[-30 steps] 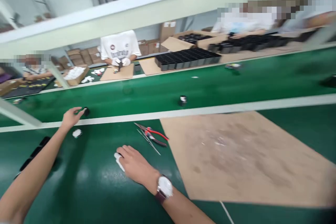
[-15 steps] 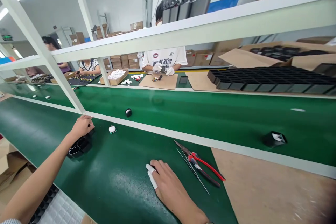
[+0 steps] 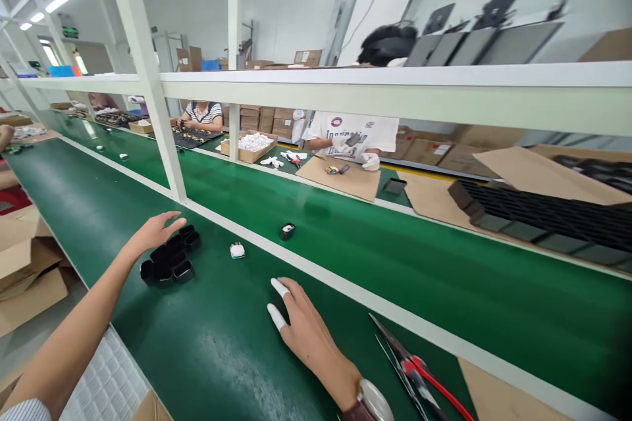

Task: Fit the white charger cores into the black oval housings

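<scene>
Black cups sit clustered on the green bench beside the left hand, its fingers parted, empty; the step seems to be reaching for one, calling next for a pinch; farther right, the right hand, fingers apart, grasps nothing.

Green bench seen as smooth and glossy, scuffed in one patch. Black cases apparently made of plastic. Pliers made of metal, one handle sheathed in glossy red plastic. Carton made of matt cardboard.
</scene>
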A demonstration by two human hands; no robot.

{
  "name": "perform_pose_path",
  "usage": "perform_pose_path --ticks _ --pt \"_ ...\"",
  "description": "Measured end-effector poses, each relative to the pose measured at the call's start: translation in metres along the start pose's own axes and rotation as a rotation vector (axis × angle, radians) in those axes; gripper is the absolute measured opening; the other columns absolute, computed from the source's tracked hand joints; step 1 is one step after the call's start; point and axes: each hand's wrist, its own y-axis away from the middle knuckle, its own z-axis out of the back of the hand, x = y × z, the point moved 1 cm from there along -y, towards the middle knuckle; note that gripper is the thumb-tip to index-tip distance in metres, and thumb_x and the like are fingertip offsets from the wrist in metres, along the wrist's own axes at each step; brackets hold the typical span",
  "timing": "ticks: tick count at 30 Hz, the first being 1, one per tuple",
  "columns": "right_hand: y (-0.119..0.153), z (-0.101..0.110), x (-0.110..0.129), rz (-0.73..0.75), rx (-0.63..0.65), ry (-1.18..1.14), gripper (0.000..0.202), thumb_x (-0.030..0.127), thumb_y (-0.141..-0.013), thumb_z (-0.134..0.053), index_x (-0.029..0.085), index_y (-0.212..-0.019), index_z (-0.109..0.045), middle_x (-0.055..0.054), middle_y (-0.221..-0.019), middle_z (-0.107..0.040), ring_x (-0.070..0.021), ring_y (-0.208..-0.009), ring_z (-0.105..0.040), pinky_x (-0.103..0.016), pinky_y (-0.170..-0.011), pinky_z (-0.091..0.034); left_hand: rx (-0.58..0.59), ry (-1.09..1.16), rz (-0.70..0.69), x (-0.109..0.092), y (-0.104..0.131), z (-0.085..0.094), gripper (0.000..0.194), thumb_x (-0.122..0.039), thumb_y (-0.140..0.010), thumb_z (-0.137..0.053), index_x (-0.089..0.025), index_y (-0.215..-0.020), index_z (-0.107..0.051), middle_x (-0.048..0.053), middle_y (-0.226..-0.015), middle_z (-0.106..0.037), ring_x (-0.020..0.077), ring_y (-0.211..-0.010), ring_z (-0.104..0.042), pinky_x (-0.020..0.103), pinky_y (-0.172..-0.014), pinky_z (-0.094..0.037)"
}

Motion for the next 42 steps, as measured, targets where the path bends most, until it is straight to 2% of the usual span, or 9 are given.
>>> perform_pose_path --ticks 4,7,13,22,27,30,35,39,42 --pt "-0.059 -0.032 0.025 -0.026 0.131 -0.169 0.073 0.034 -0.099 -0.063 0.022 -0.164 -0.03 -0.02 -0.164 -0.038 -0.0358 -0.15 -0.043 -0.056 -0.12 -0.045 -0.012 0.201 0.033 0.035 0.023 0.009 0.093 -0.081 -0.1 -0.017 -0.013 -0.145 -0.061 0.019 -0.143 -0.067 0.0345 -0.136 -0.062 0.049 -0.116 -0.048" --pt "-0.096 -0.061 0.063 0.007 0.26 -0.309 0.12 0.043 -0.084 -0.083 0.023 -0.169 0.0 -0.019 -0.174 -0.015 -0.0363 -0.161 -0.017 -0.056 -0.128 -0.033 -0.02 0.545 0.022 0.047 0.037 -0.005 0.106 -0.089 -0.094 -0.017 -0.009 -0.155 -0.05 0.024 -0.151 -0.059 0.0372 -0.143 -0.055 0.053 -0.121 -0.042" --pt "-0.142 -0.112 0.116 0.03 0.359 -0.433 0.165 0.05 -0.059 -0.101 0.015 -0.164 0.021 -0.03 -0.173 0.006 -0.0403 -0.162 0.0 -0.056 -0.131 -0.02 0.142 0.833 0.026 0.021 0.031 -0.04 0.106 -0.094 -0.088 -0.013 -0.023 -0.156 -0.051 0.014 -0.159 -0.053 0.0352 -0.153 -0.044 0.056 -0.129 -0.026" --pt "-0.102 -0.094 0.076 -0.027 0.308 -0.422 0.146 0.051 -0.074 -0.092 0.022 -0.166 0.018 -0.022 -0.175 0.0 -0.0379 -0.162 -0.005 -0.058 -0.13 -0.025 0.152 1.034 0.125 -0.023 0.03 -0.084 0.095 -0.089 -0.094 -0.026 -0.016 -0.139 -0.067 0.017 -0.152 -0.061 0.0349 -0.146 -0.052 0.054 -0.127 -0.032" --pt "-0.106 -0.054 0.045 0.011 0.027 -0.314 0.063 0.033 -0.105 -0.056 0.023 -0.163 -0.032 -0.017 -0.166 -0.037 -0.0329 -0.155 -0.034 -0.059 -0.126 -0.035 -0.092 0.791 0.001 -0.02 0.042 -0.042 0.076 -0.077 -0.101 -0.036 -0.018 -0.134 -0.069 0.017 -0.145 -0.065 0.0361 -0.139 -0.057 0.052 -0.119 -0.043" --pt "-0.118 -0.047 0.03 0.06 0.022 -0.188 0.038 0.019 -0.105 -0.048 0.018 -0.139 -0.062 -0.017 -0.159 -0.048 -0.0329 -0.15 -0.041 -0.059 -0.123 -0.039 0.13 0.411 -0.131 -0.019 0.07 -0.011 0.075 -0.075 -0.091 -0.061 -0.027 -0.149 -0.059 0.015 -0.158 -0.053 0.0392 -0.132 -0.06 0.052 -0.11 -0.052" --pt "-0.113 -0.053 0.023 0.075 0.099 -0.14 0.031 0.016 -0.1 -0.053 0.016 -0.127 -0.068 -0.018 -0.146 -0.061 -0.0358 -0.137 -0.055 -0.059 -0.112 -0.049 0.457 -0.055 -0.182 -0.018 0.122 -0.003 0.119 -0.062 -0.071 -0.09 -0.044 -0.167 -0.021 0.009 -0.178 -0.008 0.05 -0.154 -0.031 0.055 -0.107 -0.056" --pt "-0.079 -0.041 0.019 0.043 0.077 -0.209 0.032 0.014 -0.101 -0.045 0.019 -0.124 -0.066 -0.017 -0.147 -0.058 -0.0281 -0.125 -0.066 -0.047 -0.106 -0.057 0.375 -0.133 -0.188 -0.019 0.145 -0.016 0.092 -0.045 -0.097 -0.072 -0.046 -0.168 -0.013 0.008 -0.178 -0.006 0.0444 -0.154 -0.035 0.053 -0.109 -0.056" --pt "-0.045 -0.022 0.013 0.031 0.081 -0.324 0.038 0.016 -0.102 -0.043 0.023 -0.139 -0.052 -0.016 -0.154 -0.05 -0.0213 -0.111 -0.072 -0.041 -0.1 -0.061 0.266 -0.258 -0.336 -0.032 0.147 -0.019 0.09 -0.047 -0.094 -0.074 -0.041 -0.167 -0.021 0.011 -0.177 -0.013 0.0476 -0.157 -0.028 0.063 -0.114 -0.049"
